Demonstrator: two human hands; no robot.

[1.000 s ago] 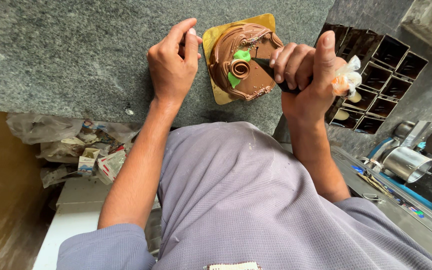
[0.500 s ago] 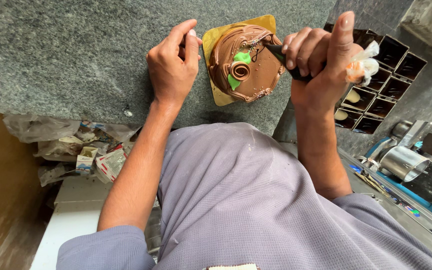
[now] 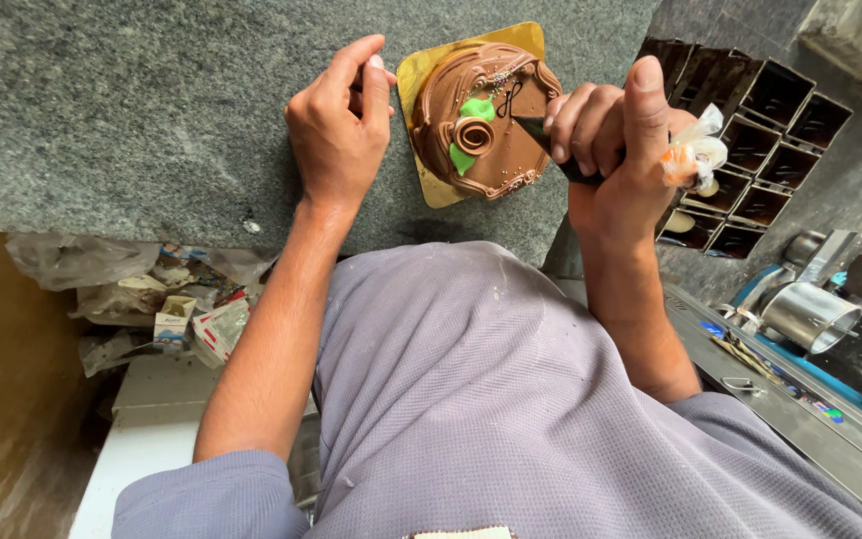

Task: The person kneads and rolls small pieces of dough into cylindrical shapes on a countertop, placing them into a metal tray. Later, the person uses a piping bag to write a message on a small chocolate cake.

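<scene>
Head view looks straight down past a grey shirt (image 3: 511, 399) at a grey speckled stone table (image 3: 132, 110). On it sits a small round chocolate cake (image 3: 481, 120) on a square gold board (image 3: 421, 75), near the table's front edge. The cake's top carries a chocolate swirl at the middle with 2 green leaf shapes beside it, thin dark piped lines near the far side, and a ridged border around the rim.

The right hand (image 3: 621, 150) is closed tight around a dark piping bag (image 3: 556, 150), thumb pointing up; the bag's narrow tip rests at the right side of the cake top, and the bag's twisted clear end with an orange tint sticks out past the hand. The left hand (image 3: 336, 125) rests on the table just left of the board, fingers curled and loosely pinched together at the board's edge; it holds nothing that can be made out.

Beyond the right hand stands a group of dark rectangular baking tins (image 3: 750, 130). Lower right lie a shiny metal cylinder (image 3: 805, 314) and a steel tray surface. Below the table's left edge, crumpled plastic bags and small cartons (image 3: 152, 299) are piled on a shelf.
</scene>
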